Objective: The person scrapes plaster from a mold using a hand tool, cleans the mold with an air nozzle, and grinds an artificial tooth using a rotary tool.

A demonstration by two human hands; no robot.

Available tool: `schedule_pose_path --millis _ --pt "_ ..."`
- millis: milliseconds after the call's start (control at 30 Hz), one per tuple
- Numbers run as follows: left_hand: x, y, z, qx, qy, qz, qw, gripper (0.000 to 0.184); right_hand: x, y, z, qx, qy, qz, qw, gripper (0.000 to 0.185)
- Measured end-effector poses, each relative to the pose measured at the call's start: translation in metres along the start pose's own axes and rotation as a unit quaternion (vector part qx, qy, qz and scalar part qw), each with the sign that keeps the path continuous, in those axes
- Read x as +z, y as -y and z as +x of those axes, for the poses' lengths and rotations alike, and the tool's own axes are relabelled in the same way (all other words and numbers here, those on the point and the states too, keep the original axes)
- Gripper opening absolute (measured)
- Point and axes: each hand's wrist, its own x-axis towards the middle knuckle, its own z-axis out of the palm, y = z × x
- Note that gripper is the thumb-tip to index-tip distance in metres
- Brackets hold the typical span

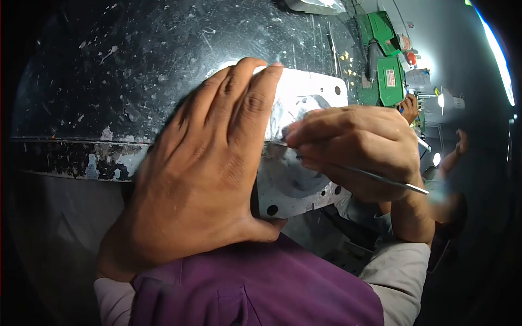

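Note:
A pale metal plate with dark round holes near its corners lies at the table's front edge and juts past it. Across its left side rests my left hand, fingers stretched forward over the plate's side and thumb at its near edge. My right hand is pinched round a thin metal tool above the middle of the plate. The tool's rear end sticks out below the hand to the right. Its tip is near a rounded, greyish hollow area, partly hidden by my fingers.
The dark, scratched table has a chipped front edge. Green bins stand at the back right, near small yellowish bits. Another person's hand shows beyond them, and a further person's raised hand is at the right.

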Motion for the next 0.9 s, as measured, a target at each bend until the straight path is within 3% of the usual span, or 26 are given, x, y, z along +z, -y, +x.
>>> schedule_pose_path --millis 100,233,300,333,433,500,533,700,767,800,900 --pt "-0.002 -0.005 0.001 -0.013 -0.013 -0.007 1.0 0.136 -0.007 0.005 -0.001 -0.031 0.006 -0.029 0.999 0.014" --pt "0.012 -0.014 -0.007 -0.033 -0.094 0.084 0.991 0.139 0.019 0.021 -0.029 0.06 -0.234 0.087 0.966 0.017" --pt "0.02 -0.014 -0.013 -0.027 -0.113 0.121 0.986 0.136 0.026 0.043 -0.039 0.129 -0.143 0.037 0.98 0.019" --pt "0.021 -0.015 -0.016 -0.037 -0.126 0.122 0.984 0.132 0.039 0.052 -0.047 0.164 -0.148 0.042 0.974 0.022" --pt "0.024 -0.016 -0.021 -0.026 -0.14 0.109 0.984 0.122 0.085 0.052 -0.075 0.188 -0.294 0.092 0.932 0.034" --pt "0.02 -0.019 -0.021 -0.018 -0.134 0.142 0.981 0.121 0.084 0.054 -0.082 0.182 -0.296 0.087 0.934 0.035" --pt "0.024 -0.016 -0.016 0.016 -0.158 0.079 0.984 0.126 0.083 0.055 -0.084 0.175 -0.286 0.078 0.939 0.036" --pt "-0.007 -0.009 0.022 0.081 -0.009 0.071 0.994 0.137 0.081 0.057 -0.083 0.174 -0.287 0.13 0.933 0.025" --pt "-0.007 0.002 0.034 0.132 0.038 0.015 0.99 0.134 0.082 0.057 -0.077 0.179 -0.284 0.082 0.938 0.025" --pt "-0.003 0.008 0.036 0.092 0.057 -0.001 0.994 0.13 0.083 0.057 -0.075 0.178 -0.289 0.083 0.937 0.025" --pt "-0.001 0.013 0.035 0.103 0.087 -0.005 0.991 0.125 0.086 0.056 -0.072 0.179 -0.284 0.067 0.94 0.028"
